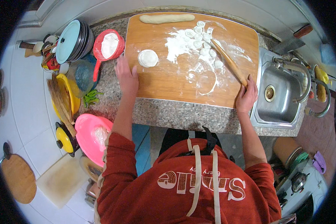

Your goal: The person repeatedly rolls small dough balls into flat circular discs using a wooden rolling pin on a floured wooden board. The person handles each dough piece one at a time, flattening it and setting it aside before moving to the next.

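Note:
My right hand [247, 95] has its fingers around the near end of a wooden rolling pin [229, 62], which slants across the right part of a wooden board [162, 84]. My left hand [126, 77] is at the board's left edge with its fingers apart and nothing in it. Close to its fingertips sits a red long-handled plastic scoop [119, 48] holding white flour [109, 45]. A flat round stack of dough [148, 58] rests on the board to the right of that hand. Several small floured dough discs [198, 37] lie left of the pin amid scattered flour [175, 42]. A dough log [167, 18] lies along the far edge.
A steel sink [281, 95] with a curved tap [308, 81] adjoins the board's right side. Leftward on the granite counter [168, 113] are stacked pans with a light blue lid [68, 42], a glass bowl [82, 74], green peppers [91, 98] and a pink basin [88, 134].

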Tool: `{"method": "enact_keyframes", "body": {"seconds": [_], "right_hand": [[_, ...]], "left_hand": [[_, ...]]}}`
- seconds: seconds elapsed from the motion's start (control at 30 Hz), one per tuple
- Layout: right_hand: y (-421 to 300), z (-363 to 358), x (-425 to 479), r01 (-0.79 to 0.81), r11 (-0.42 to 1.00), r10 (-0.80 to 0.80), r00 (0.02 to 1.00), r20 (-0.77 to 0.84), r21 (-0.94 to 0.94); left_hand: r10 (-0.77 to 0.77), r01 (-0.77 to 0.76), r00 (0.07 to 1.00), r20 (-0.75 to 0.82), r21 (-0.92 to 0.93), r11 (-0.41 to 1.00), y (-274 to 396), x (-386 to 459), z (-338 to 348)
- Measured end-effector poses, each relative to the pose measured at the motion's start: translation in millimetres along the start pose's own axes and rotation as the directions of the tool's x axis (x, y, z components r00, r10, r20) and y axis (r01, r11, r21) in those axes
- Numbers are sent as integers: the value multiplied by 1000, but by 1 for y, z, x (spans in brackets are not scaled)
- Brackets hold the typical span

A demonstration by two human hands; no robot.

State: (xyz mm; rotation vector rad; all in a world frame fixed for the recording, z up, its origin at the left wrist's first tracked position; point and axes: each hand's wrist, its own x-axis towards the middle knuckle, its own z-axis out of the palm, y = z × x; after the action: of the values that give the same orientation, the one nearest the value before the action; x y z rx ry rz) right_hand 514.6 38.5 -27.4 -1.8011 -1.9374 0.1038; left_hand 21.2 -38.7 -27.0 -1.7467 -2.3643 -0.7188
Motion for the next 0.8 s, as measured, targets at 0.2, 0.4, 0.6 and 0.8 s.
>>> {"method": "enact_keyframes", "body": {"seconds": [0.2, 0.4, 0.6, 0.8], "right_hand": [[-3, -3, 0, -17, 1000, 17, 1000, 12, -1], [-6, -7, 2, -26, 999, 26, 1000, 9, 42], [-4, -4, 2, -8, 1000, 8, 1000, 22, 19], [-5, -8, 1, -33, 999, 32, 999, 28, 43]], "left_hand": [[174, -178, 960, 221, -4, 984, 52, -94, 7], [320, -244, 802, 504, -212, 946, 222, -62, 36], [385, -337, 888, 253, -212, 917, 229, -3, 87], [451, -330, 826, 338, -358, 873, 194, -16, 53]]}}
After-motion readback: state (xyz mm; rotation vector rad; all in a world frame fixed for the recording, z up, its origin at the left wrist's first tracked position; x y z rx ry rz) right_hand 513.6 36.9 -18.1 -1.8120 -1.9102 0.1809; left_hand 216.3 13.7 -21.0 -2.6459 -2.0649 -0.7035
